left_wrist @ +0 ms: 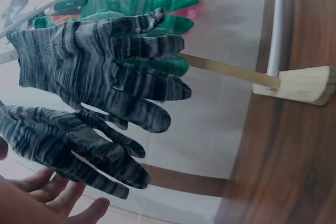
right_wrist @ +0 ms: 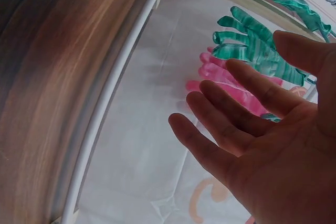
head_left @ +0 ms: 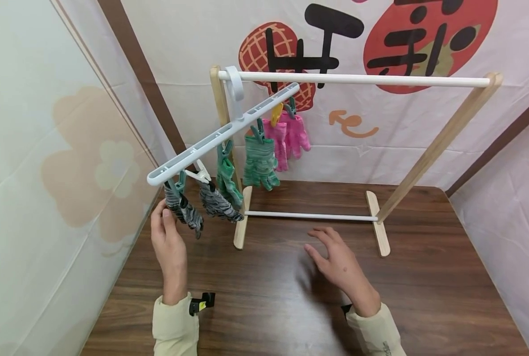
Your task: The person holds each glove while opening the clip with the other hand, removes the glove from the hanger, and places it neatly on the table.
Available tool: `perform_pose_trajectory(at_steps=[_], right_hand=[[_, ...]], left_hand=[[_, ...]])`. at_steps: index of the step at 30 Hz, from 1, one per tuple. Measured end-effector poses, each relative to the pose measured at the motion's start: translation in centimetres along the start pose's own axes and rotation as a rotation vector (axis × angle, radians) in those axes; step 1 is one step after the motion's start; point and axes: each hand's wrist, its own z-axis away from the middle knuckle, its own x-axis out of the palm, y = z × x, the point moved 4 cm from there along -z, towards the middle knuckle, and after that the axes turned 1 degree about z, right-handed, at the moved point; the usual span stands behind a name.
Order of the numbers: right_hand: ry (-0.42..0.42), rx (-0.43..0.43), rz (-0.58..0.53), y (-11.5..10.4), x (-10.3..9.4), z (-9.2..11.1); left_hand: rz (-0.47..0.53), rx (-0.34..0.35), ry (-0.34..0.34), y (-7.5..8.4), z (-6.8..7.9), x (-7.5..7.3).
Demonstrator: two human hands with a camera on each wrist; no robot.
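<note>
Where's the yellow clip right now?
In the head view, the yellow clip is upper middle, below the hanger's far half, at a pink glove's cuff, with one green clip left of it and another right.

My left hand (head_left: 170, 242) and right hand (head_left: 339, 262) bare, fingers ungloved; long sleeves on both arms. Left sleeve (head_left: 173, 319): pale cream-beige cloth, loose, creased across just below the cuff edge. Blocky black wrist mount (head_left: 208, 299) on its inner side, small yellow patch (head_left: 202, 306) on it. Right sleeve (head_left: 373, 329): same cream-beige, wrinkled; small dark marking (head_left: 386, 348) on the cloth, too small for me to read. Black edge of a second fitting (head_left: 345, 309) at my right cuff, mostly hidden.
</note>
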Motion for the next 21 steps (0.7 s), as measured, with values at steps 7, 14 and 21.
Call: perform_pose_trajectory(at_steps=[7, 14, 21], right_hand=[[-0.02, -0.002, -0.009, -0.7, 0.0, 0.0], [-0.028, -0.034, -0.01, -1.7, 0.1, -0.1], [-0.044, -0.059, -0.031, -3.1, 0.2, -0.2]], left_hand=[[0.088, 0.049, -0.055, 1.0, -0.9, 1.0], [0.245, 0.116, -0.094, 2.3, -0.7, 1.7], [0.354, 0.158, -0.111, 3.0, 0.0, 2.1]])
